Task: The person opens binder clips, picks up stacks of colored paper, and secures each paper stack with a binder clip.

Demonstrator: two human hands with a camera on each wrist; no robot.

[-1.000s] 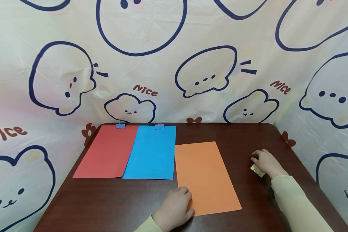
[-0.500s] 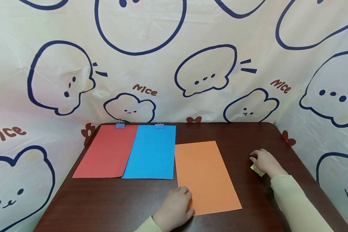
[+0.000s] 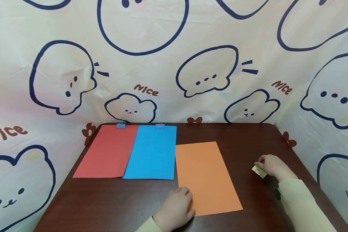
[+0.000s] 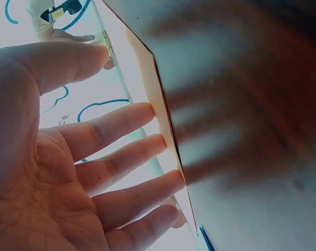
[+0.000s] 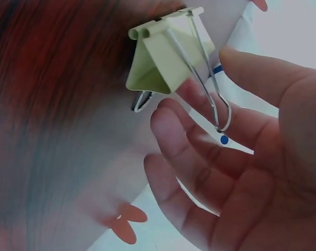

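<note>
In the head view, an orange sheet of paper (image 3: 208,180) lies at a slant on the table. My left hand (image 3: 174,207) rests at its lower left edge; in the left wrist view its nearly straight fingers (image 4: 116,167) reach the sheet's edge. To the right, my right hand (image 3: 275,167) is at a pale yellow binder clip (image 3: 259,172). The right wrist view shows this binder clip (image 5: 168,55) with its wire handles spread. There my thumb is right at one corner, the index fingertip lies partly behind the clip, and the other fingers are loosely bent.
A red sheet (image 3: 105,153) and a blue sheet (image 3: 150,153) lie side by side at the back left, each with a blue binder clip (image 3: 120,125) at its top edge. Behind the brown table (image 3: 119,203) hangs a cartoon-printed curtain (image 3: 168,71).
My right hand has drawn back slightly toward me, bringing its fingertips to the yellow binder clip. The left hand and the sheets stay in place.
</note>
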